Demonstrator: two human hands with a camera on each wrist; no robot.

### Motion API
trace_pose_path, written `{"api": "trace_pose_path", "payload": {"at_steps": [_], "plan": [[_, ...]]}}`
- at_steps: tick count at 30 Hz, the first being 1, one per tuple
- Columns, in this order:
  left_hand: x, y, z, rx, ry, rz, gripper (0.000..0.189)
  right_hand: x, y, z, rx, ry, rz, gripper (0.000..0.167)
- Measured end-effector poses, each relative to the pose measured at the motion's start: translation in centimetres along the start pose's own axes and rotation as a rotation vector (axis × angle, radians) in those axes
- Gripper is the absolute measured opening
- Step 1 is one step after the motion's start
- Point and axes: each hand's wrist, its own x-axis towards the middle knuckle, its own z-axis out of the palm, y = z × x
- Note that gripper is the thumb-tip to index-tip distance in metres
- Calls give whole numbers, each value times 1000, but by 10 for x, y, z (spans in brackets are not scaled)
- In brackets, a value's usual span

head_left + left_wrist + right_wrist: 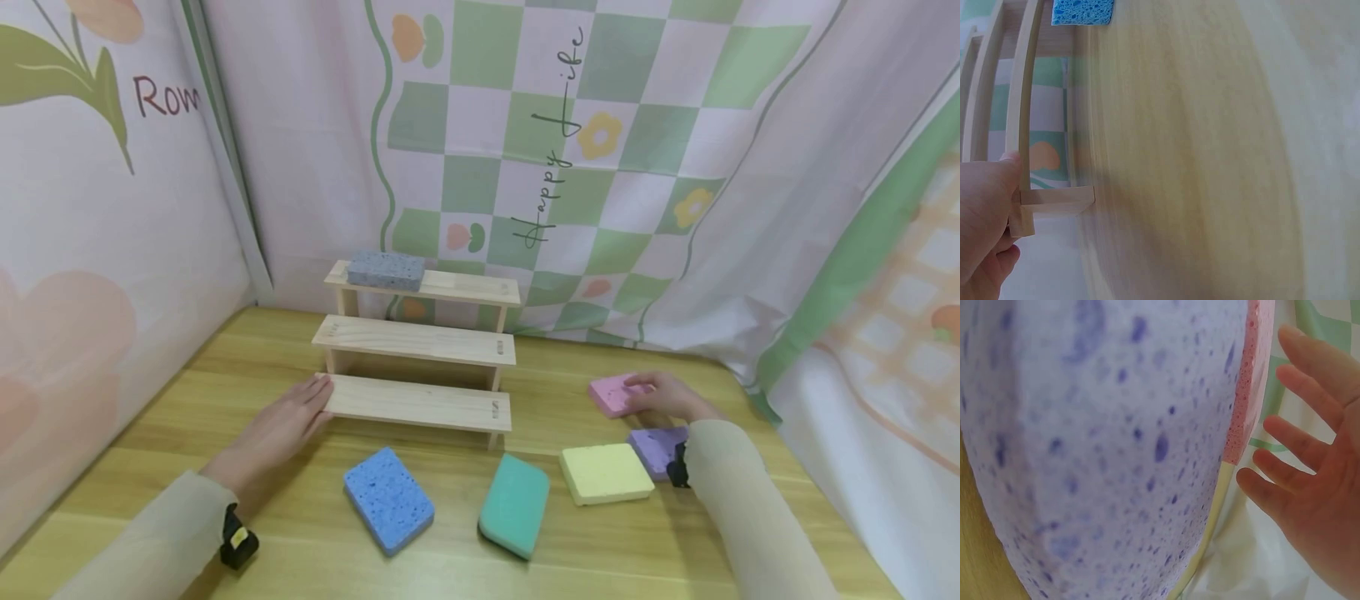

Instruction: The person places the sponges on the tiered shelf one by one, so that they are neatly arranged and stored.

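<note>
A three-tier wooden rack stands on the table, a grey sponge on its top tier. My left hand grips the left end of the lowest board, thumb on one face and fingers beneath in the left wrist view. At the right, my right hand is over a pink sponge, its fingertips right at the sponge's edge. In the right wrist view, those fingers are spread and relaxed beside the pink sponge. A purple sponge fills most of that view, under my right wrist.
In front of the rack lie a blue sponge and a teal sponge. A yellow sponge lies against the purple one. Patterned curtains hang behind and on both sides of the wooden table.
</note>
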Motion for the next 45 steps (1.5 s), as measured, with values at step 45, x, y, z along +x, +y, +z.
{"api": "trace_pose_path", "payload": {"at_steps": [45], "plan": [[0, -1, 1, -2, -8, -3, 45, -8, 0, 1, -28, -126, 50, 40]]}}
